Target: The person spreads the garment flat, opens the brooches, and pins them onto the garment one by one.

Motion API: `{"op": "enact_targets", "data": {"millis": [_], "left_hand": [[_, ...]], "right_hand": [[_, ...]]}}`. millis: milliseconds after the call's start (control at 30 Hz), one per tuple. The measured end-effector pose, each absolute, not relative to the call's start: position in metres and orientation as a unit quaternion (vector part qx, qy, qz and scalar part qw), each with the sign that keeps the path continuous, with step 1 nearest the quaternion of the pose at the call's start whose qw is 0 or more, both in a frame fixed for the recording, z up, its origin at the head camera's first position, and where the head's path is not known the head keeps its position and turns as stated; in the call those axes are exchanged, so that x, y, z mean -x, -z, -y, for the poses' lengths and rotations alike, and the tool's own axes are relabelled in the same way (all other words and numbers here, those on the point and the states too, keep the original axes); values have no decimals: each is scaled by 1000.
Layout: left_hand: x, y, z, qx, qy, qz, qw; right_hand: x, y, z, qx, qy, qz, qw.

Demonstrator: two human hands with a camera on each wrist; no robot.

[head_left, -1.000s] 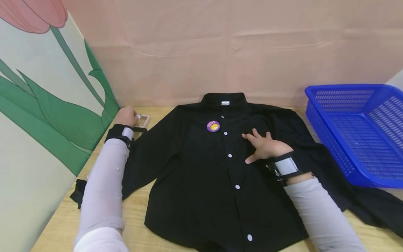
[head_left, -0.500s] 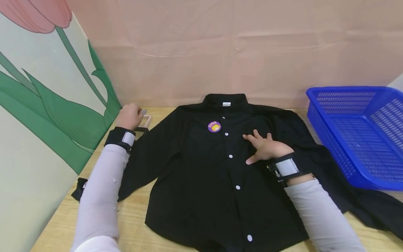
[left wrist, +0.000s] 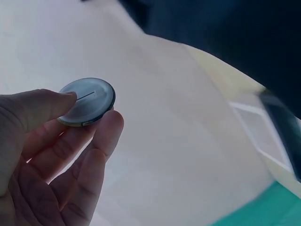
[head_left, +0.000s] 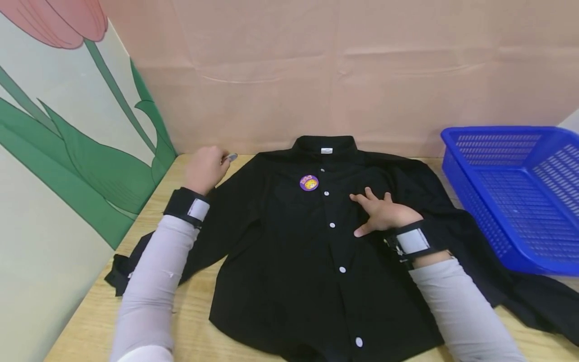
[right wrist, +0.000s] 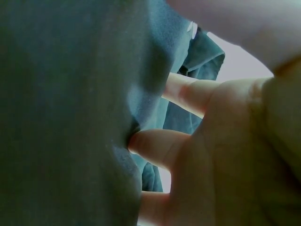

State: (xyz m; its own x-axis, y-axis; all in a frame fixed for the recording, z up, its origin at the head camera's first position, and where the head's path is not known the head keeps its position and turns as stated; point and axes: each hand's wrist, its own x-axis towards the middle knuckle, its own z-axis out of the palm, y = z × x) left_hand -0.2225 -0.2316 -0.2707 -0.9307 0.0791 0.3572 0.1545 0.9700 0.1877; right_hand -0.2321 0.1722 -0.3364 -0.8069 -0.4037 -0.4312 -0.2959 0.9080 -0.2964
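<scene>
A black button-up shirt lies spread out, front side up, on the wooden table. On its chest, left of the button row, sits a round purple badge with a yellow figure. Above the sleeve on the left, my left hand pinches a round pin badge between thumb and fingers. Its silver back, with a thin pin across it, faces the left wrist camera. My right hand rests on the shirt right of the buttons, fingers spread, fingertips touching the cloth.
A blue plastic basket stands on the right, over or against the sleeve there. In the left wrist view a small shallow tray shows blurred. A pink covered wall closes off the back; a tulip-printed panel rises at the left.
My left hand has lifted the badge from beside the small tray and moved right toward the shirt's shoulder. The right hand has stayed in place on the shirt.
</scene>
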Motion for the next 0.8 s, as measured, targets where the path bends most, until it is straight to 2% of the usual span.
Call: {"op": "enact_targets", "data": {"millis": [400,600,800], "left_hand": [[205,257,178,163,116,952,234],[201,258,159,191,187,938,220],[196,264,148,184,229,937,192]], "right_hand": [[233,337,-173,187,106,-945,247],[235,338,-175,186,106,-946,244],[235,338,-173,191,113,-943,248]]}}
